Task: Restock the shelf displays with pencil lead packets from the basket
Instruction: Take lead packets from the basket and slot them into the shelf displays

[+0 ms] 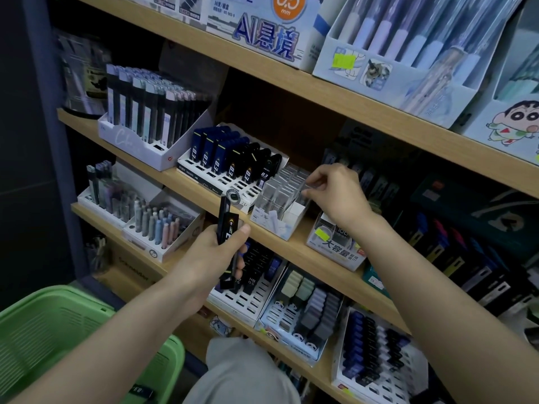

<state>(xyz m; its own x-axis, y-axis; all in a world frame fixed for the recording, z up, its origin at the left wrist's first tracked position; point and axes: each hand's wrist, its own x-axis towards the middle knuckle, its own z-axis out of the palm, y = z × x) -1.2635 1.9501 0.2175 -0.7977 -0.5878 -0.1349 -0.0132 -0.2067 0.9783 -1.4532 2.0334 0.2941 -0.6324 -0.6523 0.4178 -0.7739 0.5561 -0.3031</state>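
Green plastic basket (58,330) near-left; your left hand (213,255) grips black lead packets (228,225) upright, white slotted tray (221,182) just beyond; right hand (338,193) pinches clear cases (280,191).

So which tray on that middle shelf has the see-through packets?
The white tray beside the right hand, which pinches one of its clear packets. The neighbouring tray to its left holds dark blue and black packets instead.
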